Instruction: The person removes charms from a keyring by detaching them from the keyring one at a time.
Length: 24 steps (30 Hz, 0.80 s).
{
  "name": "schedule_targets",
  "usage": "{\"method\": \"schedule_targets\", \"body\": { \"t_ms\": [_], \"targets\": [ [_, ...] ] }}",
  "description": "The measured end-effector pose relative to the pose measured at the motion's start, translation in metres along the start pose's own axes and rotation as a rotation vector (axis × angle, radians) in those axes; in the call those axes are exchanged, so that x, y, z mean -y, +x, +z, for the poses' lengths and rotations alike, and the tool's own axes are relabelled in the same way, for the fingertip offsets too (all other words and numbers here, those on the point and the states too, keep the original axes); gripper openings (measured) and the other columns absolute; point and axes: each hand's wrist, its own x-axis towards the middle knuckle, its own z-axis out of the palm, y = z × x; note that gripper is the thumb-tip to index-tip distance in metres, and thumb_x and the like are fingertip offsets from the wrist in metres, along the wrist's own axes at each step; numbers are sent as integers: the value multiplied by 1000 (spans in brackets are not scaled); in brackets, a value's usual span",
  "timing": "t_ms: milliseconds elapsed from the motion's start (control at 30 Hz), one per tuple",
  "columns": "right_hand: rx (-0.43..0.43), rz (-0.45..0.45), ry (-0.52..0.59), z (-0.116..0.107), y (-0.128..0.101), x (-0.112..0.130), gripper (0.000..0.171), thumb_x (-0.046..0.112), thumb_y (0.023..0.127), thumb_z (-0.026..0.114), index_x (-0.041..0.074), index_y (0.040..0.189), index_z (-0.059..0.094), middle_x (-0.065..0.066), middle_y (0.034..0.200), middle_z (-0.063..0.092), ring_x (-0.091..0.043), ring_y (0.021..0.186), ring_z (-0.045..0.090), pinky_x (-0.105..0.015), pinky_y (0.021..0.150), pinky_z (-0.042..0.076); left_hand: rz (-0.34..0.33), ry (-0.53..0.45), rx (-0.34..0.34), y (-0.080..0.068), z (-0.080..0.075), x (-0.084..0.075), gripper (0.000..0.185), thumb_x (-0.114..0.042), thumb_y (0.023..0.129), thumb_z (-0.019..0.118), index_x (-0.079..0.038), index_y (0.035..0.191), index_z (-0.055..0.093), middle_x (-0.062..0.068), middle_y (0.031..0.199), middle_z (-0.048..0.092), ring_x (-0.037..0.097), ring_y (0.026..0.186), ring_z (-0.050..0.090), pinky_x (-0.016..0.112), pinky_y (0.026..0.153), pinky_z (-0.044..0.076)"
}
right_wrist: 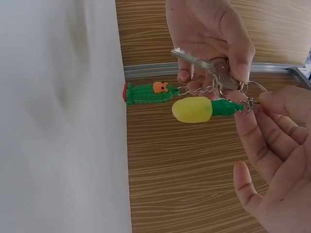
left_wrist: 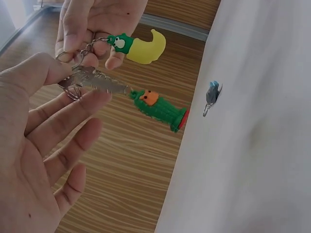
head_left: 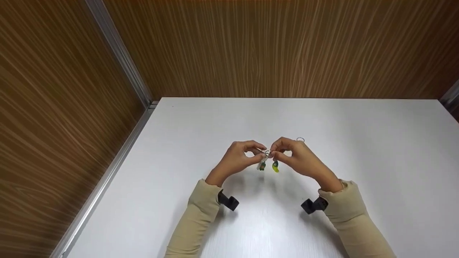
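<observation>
My left hand (head_left: 241,154) pinches metal keys (left_wrist: 95,80) between thumb and fingers, near where they hang from rings. A green figure charm (left_wrist: 160,109) with an orange face and red base dangles there on a short chain. Close beside it, my right hand (head_left: 296,156) pinches a split key ring (right_wrist: 256,89) with thumb and fingertips. From that ring hangs a banana-shaped charm (left_wrist: 146,48), yellow with a green top. Both hands are raised over the white table (head_left: 358,150), fingertips nearly meeting. The rings overlap between the fingers, and I cannot tell whether they are linked.
Just behind my right hand a metal ring (head_left: 300,139) shows on the table. In the left wrist view a small grey-blue charm (left_wrist: 212,94) with a metal loop lies on the white surface. Wood-grain panels (head_left: 272,50) stand behind and to the left.
</observation>
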Motion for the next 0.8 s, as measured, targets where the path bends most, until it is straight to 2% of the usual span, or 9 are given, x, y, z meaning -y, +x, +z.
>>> {"method": "schedule_targets", "body": {
  "t_ms": [167,200,367,433,533,667,800],
  "targets": [
    [-72,13,18,-10,-1,0,10,14,95,61,5,97,64,-5,91,71,-6,87,64,-29,83,49,25,15,-18,0,-3,-1,24,-21,91,65,-16,114,69,1,92,75,11,93,66,44,93,46],
    [-93,24,28,-14,-1,-1,10,14,95,61,5,97,64,-4,92,70,-4,83,63,-27,79,49,27,9,-24,-1,-3,-1,25,-20,91,65,-16,115,68,0,93,75,10,93,65,42,92,46],
    [-197,47,51,-35,-9,-8,14,14,95,61,1,96,63,4,91,66,-1,83,59,-17,81,46,36,-34,-28,-2,-5,-1,25,-20,90,66,-16,115,64,-1,97,75,8,95,64,33,88,44],
    [-210,46,52,-42,-11,-13,15,14,95,61,-1,96,62,5,90,65,0,87,60,-13,85,44,37,-40,-30,-3,-6,-1,23,-20,90,66,-16,112,64,-1,98,75,8,95,64,30,87,43],
    [-204,70,41,-50,-15,-24,17,16,96,60,-1,98,62,4,91,64,0,89,61,-11,82,45,27,-39,-29,-5,-7,0,21,-19,90,66,-15,110,64,-1,99,74,9,94,64,31,87,43],
    [-201,127,5,-57,-19,-45,18,17,97,59,-1,99,61,5,90,63,1,87,60,-10,78,46,6,-31,-8,-5,-7,2,21,-20,90,65,-16,111,63,-1,99,73,8,94,64,39,90,44],
    [-181,179,2,-64,-21,-66,16,13,97,57,-2,101,60,1,91,66,0,82,62,-10,77,47,-8,-29,7,-5,-7,4,21,-23,91,64,-17,111,64,-2,99,72,7,96,63,46,92,43]
  ]
}}
